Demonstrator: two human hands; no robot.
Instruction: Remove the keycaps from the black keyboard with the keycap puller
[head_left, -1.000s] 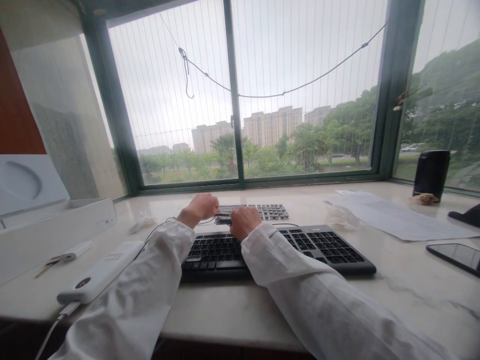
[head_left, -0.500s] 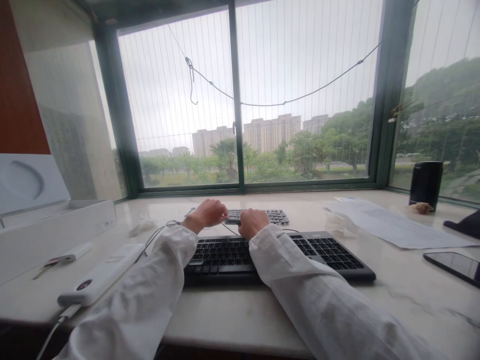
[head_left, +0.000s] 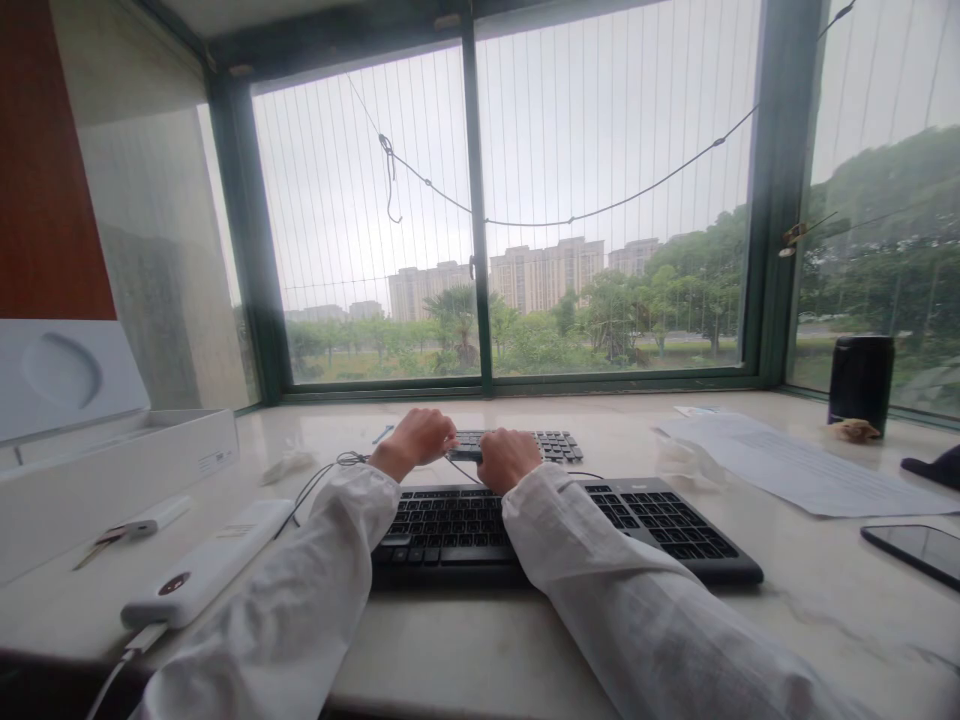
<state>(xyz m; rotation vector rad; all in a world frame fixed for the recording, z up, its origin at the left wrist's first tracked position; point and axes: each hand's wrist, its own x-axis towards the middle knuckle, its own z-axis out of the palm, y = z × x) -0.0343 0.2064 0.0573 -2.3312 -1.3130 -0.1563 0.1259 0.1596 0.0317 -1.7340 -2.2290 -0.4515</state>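
White-sleeved (head_left: 281, 590), seemingly handling piece (head_left: 468, 453) beyond black keyboard (head_left: 451, 528) with left hand (head_left: 420, 437) and right hand (head_left: 509, 458) curled, can't tell if pinching, likely needing steadiness next.

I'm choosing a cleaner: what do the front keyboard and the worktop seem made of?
The front keyboard looks like matte black plastic, being evenly dark with little shine. The worktop looks like polished stone, perhaps marble or an imitation: pale, grey-veined and softly reflective.
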